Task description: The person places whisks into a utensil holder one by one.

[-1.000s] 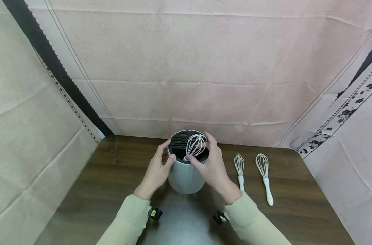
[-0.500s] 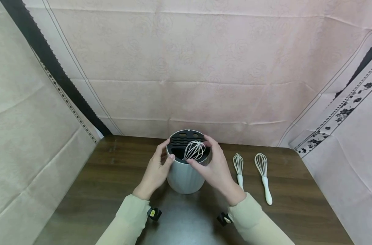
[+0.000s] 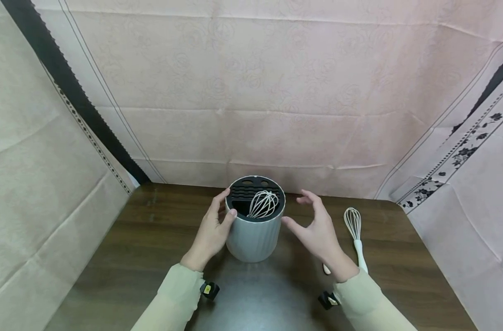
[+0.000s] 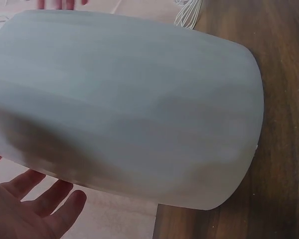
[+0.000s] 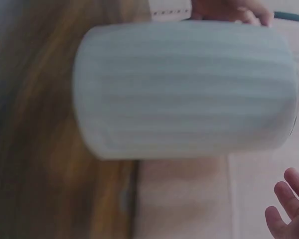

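A ribbed pale grey utensil holder [image 3: 253, 241] with a black slotted insert [image 3: 246, 193] stands on the table. In its front opening sits a white whisk [image 3: 264, 204], wire loops up, handle hidden inside. My left hand [image 3: 210, 227] holds the holder's left side, thumb at the front rim and fingers round the side. My right hand [image 3: 319, 232] is off the holder's right side, fingers parted, nothing between them. The holder [image 4: 129, 109] fills much of the left wrist view. In the right wrist view, my right hand's fingers [image 5: 289, 199] are spread apart from the holder [image 5: 184, 89].
A white whisk [image 3: 354, 225] lies to the right on the brown wooden table [image 3: 160, 262]. Another whisk [image 3: 326, 269] is mostly hidden under my right hand; its handle end shows. Pale patterned cloth [image 3: 251, 92] hangs behind and along both sides.
My right hand has let go of the whisk and moved right, away from the holder. The whisk has sunk lower into the opening. My left hand stays at the holder.
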### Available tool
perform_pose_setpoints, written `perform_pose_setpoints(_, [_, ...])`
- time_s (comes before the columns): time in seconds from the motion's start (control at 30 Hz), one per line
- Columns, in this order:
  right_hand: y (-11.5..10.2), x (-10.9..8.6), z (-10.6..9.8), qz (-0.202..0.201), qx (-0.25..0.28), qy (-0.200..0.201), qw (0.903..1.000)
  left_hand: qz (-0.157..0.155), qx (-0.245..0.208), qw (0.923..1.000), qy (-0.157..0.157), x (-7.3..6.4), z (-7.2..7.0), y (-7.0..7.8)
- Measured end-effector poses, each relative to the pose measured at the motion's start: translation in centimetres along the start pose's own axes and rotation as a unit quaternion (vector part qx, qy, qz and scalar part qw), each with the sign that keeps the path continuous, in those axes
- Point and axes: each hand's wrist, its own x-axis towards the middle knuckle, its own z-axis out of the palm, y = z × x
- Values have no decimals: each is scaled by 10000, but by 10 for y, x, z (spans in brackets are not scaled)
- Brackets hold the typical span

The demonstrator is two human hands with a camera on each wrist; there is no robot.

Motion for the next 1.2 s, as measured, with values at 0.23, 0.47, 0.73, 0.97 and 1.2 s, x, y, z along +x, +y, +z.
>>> perform_pose_setpoints(0.23, [31,-12,-10,373,-253,-83,9990,22,-118,9999,13,-1,3,0])
perform_pose_setpoints(0.47, [61,-22,-20,666,-583,-132,9960,-12,-122,9999,-11,-1,4,2])
perform_pose_setpoints(0.73, [91,-32,-28,1125,-798,-187,9903,-44,-95,9999,29,0,3,1])
perform_pose_setpoints(0.97, [106,-37,-29,1565,-809,-259,9840,-53,-144,9999,33,-1,2,0])
perform_pose_setpoints(1.2, [115,-43,-31,2072,-1092,-281,9718,-29,-149,9999,23,-1,2,-1])
